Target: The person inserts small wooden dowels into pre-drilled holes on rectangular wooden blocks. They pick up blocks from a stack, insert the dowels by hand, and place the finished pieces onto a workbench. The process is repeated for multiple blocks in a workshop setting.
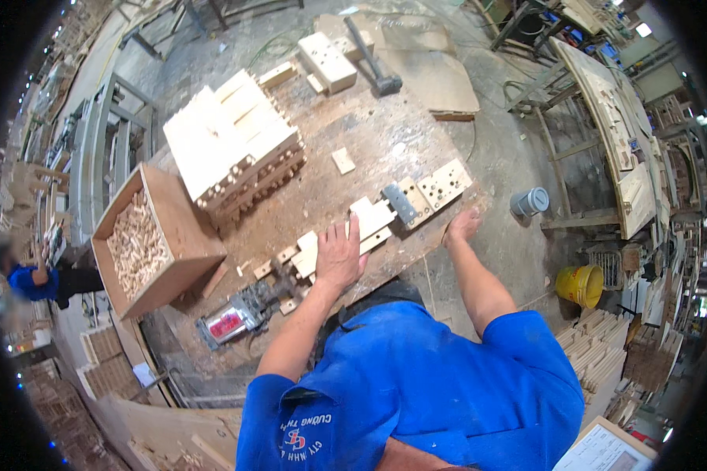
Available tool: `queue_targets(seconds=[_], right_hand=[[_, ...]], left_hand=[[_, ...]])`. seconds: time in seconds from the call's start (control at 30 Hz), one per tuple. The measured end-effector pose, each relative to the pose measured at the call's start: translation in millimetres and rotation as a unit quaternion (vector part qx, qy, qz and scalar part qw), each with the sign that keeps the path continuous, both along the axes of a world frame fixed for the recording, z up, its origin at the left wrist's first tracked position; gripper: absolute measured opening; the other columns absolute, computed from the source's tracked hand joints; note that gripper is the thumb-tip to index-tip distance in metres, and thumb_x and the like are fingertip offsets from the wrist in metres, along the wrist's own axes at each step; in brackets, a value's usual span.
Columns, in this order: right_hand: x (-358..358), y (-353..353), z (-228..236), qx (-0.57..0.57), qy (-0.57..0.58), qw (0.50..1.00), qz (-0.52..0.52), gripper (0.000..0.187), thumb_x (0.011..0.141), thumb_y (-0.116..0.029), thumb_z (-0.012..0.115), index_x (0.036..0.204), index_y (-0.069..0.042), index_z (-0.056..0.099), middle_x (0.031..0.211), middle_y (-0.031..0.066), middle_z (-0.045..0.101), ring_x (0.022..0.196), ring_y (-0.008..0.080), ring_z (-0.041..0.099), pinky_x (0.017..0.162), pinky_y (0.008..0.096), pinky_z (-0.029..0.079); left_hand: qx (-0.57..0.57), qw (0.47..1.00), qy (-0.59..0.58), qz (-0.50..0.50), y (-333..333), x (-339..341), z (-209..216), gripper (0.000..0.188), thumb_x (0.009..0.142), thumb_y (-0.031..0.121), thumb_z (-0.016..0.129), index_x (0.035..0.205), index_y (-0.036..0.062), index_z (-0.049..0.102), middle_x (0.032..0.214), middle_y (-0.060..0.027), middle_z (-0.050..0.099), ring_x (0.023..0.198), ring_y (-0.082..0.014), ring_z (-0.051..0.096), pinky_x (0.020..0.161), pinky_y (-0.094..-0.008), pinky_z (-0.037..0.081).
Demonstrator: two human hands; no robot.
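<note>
My left hand (340, 253) lies with its fingers stretched out over a pale wooden piece (373, 217) set in a row of blocks along the table's near edge. Beside that piece is a dark metal block (401, 206), followed by a pale block with dark holes (445, 185). A metal cylinder-like device (233, 320) with a red label stands at the row's left end. At the table's right corner is my right hand (462, 226), close to the edge. Its fingers are foreshortened, and what they touch is hard to make out.
A stack of pale wooden boards (232, 137) with pegs along its side stands on the worn table (353, 141). To its left is a wooden box (184, 235) of dowels (137, 247). A hammer (383, 81) and a small wood piece (342, 161) lie farther off. Buckets stand right.
</note>
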State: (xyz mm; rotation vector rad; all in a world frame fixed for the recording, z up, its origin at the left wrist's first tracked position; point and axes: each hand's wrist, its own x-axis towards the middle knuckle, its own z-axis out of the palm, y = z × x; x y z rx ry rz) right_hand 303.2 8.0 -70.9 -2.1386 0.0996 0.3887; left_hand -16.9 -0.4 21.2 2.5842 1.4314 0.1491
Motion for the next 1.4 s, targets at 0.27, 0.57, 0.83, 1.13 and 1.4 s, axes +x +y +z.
queue_targets(seconds=[0.27,0.57,0.83,1.13,1.4], right_hand=[[0,5,6,-0.017,0.004,1.0,-0.004,0.067,0.114,-0.047,0.042,0.147,0.01,0.051,0.145,0.039,0.062,0.136,0.054,0.059,0.116,0.0556,0.045],[0,1,3,-0.022,-0.015,1.0,-0.012,0.061,0.114,-0.047,0.041,0.14,0.006,0.055,0.14,0.0379,0.065,0.13,0.0547,0.063,0.11,0.0584,0.048],[-7,2,6,-0.024,-0.013,1.0,-0.003,0.062,0.113,-0.048,0.041,0.136,0.007,0.055,0.134,0.0384,0.067,0.127,0.055,0.064,0.108,0.0605,0.049],[-2,3,2,-0.012,-0.005,1.0,0.002,0.07,0.113,-0.051,0.036,0.141,0.01,0.055,0.135,0.0401,0.066,0.127,0.0569,0.064,0.11,0.0615,0.048],[-3,-7,3,-0.017,0.028,0.999,0.02,0.075,0.113,-0.052,0.034,0.146,0.012,0.053,0.145,0.0394,0.061,0.134,0.0549,0.061,0.113,0.059,0.047]], left_hand=[[0.016,1.0,0.004,0.008,-3,4,-6,0.11,0.082,0.047,0.087,0.165,-0.005,0.035,0.131,-0.0247,0.057,0.116,-0.04,0.057,0.101,-0.0541,0.043],[0.02,1.0,-0.003,-0.005,-5,2,-6,0.11,0.082,0.047,0.087,0.163,-0.0066,0.037,0.128,-0.025,0.058,0.114,-0.0401,0.056,0.101,-0.0551,0.043],[0.041,0.999,0.008,-0.004,-8,-3,0,0.11,0.083,0.05,0.085,0.164,-0.005,0.037,0.128,-0.0231,0.059,0.116,-0.0378,0.057,0.101,-0.0528,0.044],[0.032,0.999,-0.024,0.005,-8,-7,1,0.103,0.087,0.054,0.083,0.161,-0.0052,0.041,0.138,-0.0243,0.059,0.125,-0.0389,0.058,0.104,-0.0518,0.045],[0.005,0.996,-0.088,0.013,-5,-32,0,0.086,0.097,0.052,0.075,0.156,-0.004,0.047,0.134,-0.0256,0.064,0.122,-0.0429,0.061,0.104,-0.0527,0.049]])
